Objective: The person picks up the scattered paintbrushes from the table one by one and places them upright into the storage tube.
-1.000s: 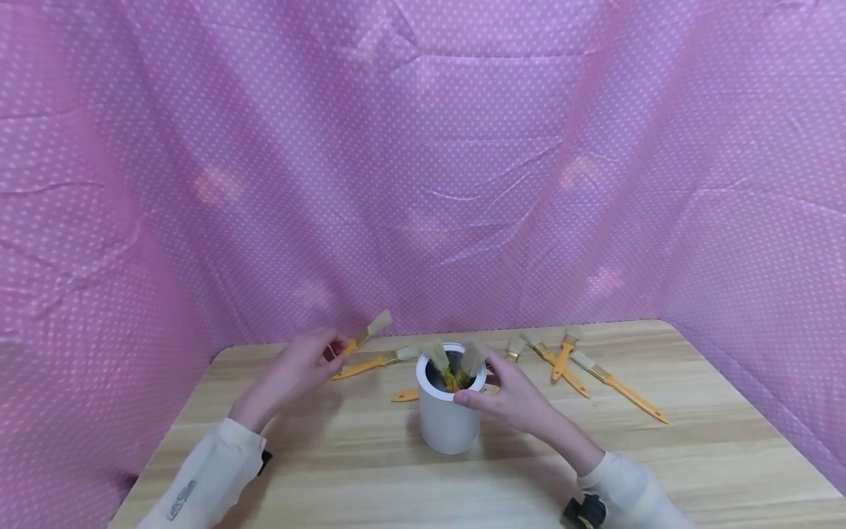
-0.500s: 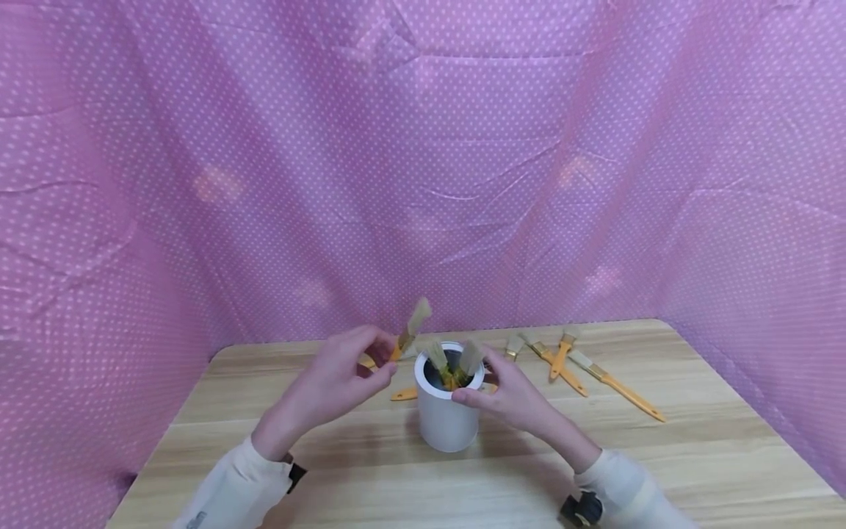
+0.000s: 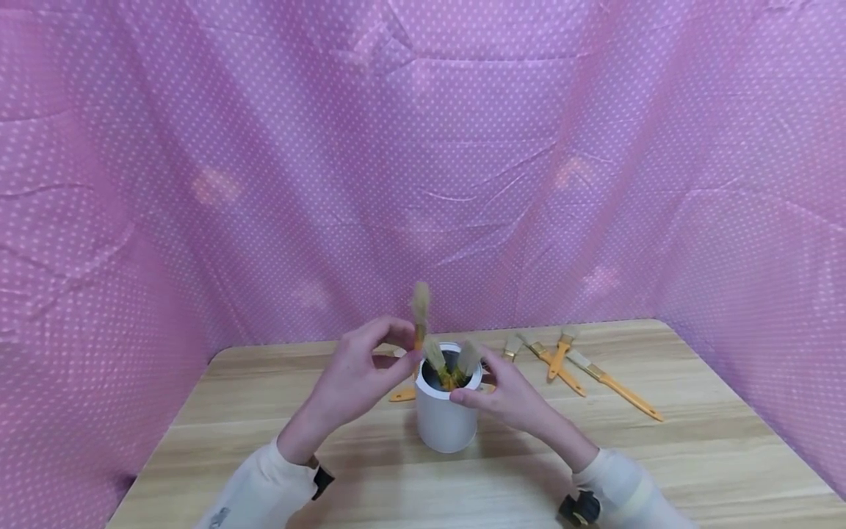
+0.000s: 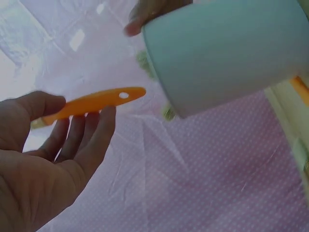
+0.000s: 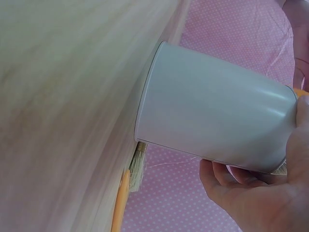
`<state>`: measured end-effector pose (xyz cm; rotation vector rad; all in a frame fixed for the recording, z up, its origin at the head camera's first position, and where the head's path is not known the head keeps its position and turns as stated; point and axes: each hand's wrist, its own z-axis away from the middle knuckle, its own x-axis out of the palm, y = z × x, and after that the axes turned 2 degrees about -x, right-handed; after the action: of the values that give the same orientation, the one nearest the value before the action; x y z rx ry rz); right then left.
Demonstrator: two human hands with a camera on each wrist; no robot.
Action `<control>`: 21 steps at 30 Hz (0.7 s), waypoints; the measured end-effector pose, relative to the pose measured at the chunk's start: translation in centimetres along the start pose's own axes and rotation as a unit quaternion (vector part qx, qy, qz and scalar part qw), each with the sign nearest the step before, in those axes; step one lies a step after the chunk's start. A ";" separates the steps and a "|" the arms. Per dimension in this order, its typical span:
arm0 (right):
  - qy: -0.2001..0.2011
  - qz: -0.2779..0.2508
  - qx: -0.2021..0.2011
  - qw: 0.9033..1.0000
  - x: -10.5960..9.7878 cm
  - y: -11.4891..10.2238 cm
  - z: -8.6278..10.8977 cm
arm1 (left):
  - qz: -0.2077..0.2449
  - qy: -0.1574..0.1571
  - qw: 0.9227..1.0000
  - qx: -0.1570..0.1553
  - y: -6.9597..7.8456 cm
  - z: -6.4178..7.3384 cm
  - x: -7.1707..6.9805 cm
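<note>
My left hand [image 3: 360, 375] pinches a paintbrush [image 3: 421, 305] upright at the left of a white can [image 3: 446, 422], pale bristles up. In the left wrist view its orange handle [image 4: 96, 102] lies between thumb and fingertips, its holed end pointing toward the can's mouth. My right hand [image 3: 512, 397] grips the can at the right of its rim, thumb near the front. The can stands on the table. Inside it are a left paintbrush [image 3: 435, 354] and a right paintbrush [image 3: 468, 358], bristles up; their handles are mostly hidden.
To the right on the wooden table [image 3: 529, 485] lie several loose paintbrushes, among them a long one [image 3: 621, 389] and a crossed one [image 3: 560, 358]. An orange handle [image 3: 402, 395] shows behind the can's left side. Pink dotted cloth [image 3: 423, 184] hangs around the table.
My left hand has carried the paintbrush rightward to the can, turning it from slanted to upright. The right hand stays on the can.
</note>
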<state>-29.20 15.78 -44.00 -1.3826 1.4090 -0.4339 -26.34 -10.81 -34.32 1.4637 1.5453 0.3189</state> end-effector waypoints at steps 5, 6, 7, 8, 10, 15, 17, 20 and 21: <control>0.002 0.004 0.001 1.000 0.0 -0.2 0.0 | 0.019 0.009 0.999 -0.035 -1.3 -0.2 1.1; 0.002 0.005 0.002 1.000 0.0 -0.3 0.0 | 0.018 0.006 0.999 -0.044 -1.6 -0.2 1.3; 0.002 0.005 0.002 1.000 0.0 -0.4 -0.1 | 0.015 0.003 0.999 -0.053 -1.9 -0.2 1.4; 0.002 0.005 0.003 1.000 0.0 -0.4 0.0 | 0.010 0.000 0.998 -0.059 -2.3 -0.2 1.6; 0.000 0.006 0.006 1.000 0.1 -0.6 0.0 | 0.000 -0.004 0.998 -0.068 -2.8 -0.2 1.8; -0.002 0.010 0.014 1.000 0.2 -0.7 0.2 | -0.042 0.003 0.996 -0.075 -3.6 -0.2 2.0; -0.001 0.011 0.015 1.000 0.2 -0.6 0.2 | -0.052 0.006 0.995 -0.082 -3.8 -0.2 2.0; -0.001 0.009 0.015 1.000 0.2 -0.6 0.2 | -0.059 0.003 0.994 -0.094 -3.9 -0.3 2.0; -0.001 0.008 0.013 1.000 0.1 -0.6 0.2 | -0.065 0.002 0.993 -0.098 -3.9 -0.3 2.0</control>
<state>-28.70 15.58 -43.60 -1.3492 1.4077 -0.4391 -28.74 -9.92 -37.90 1.2063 1.5575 0.3851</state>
